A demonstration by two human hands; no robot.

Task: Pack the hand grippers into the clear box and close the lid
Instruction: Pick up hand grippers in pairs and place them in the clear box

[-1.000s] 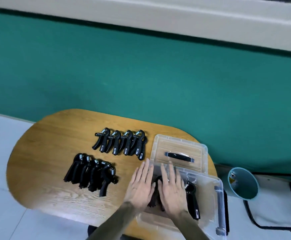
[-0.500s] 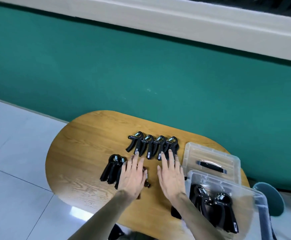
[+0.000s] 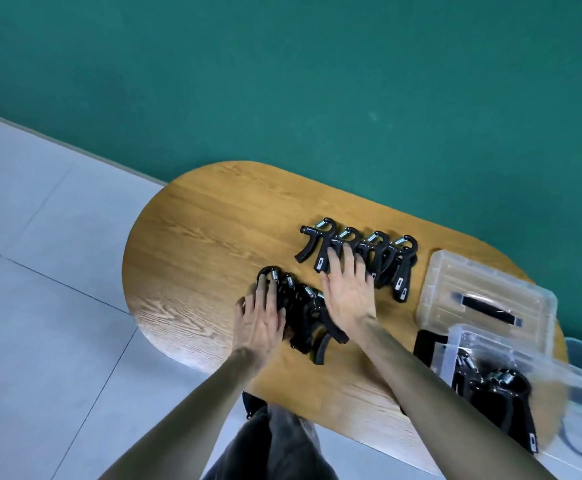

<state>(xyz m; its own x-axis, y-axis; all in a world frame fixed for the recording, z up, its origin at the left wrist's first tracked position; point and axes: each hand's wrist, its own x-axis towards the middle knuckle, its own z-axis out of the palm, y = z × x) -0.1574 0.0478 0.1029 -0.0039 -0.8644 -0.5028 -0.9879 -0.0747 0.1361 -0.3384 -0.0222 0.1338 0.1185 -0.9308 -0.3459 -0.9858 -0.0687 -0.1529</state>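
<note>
Step in hand: gathering the next batch. Left hand [image 3: 260, 322] lay flat, grip spread, on near cluster of hand grippers [image 3: 303, 315], frame centre; right hand [image 3: 348, 292], spread, touched far row [image 3: 362, 254]. Clear box [image 3: 511, 375], lower right, partly filled; lid [image 3: 487, 292] off beside it. Next move likely calls for closing fingers round a bundle.
</note>
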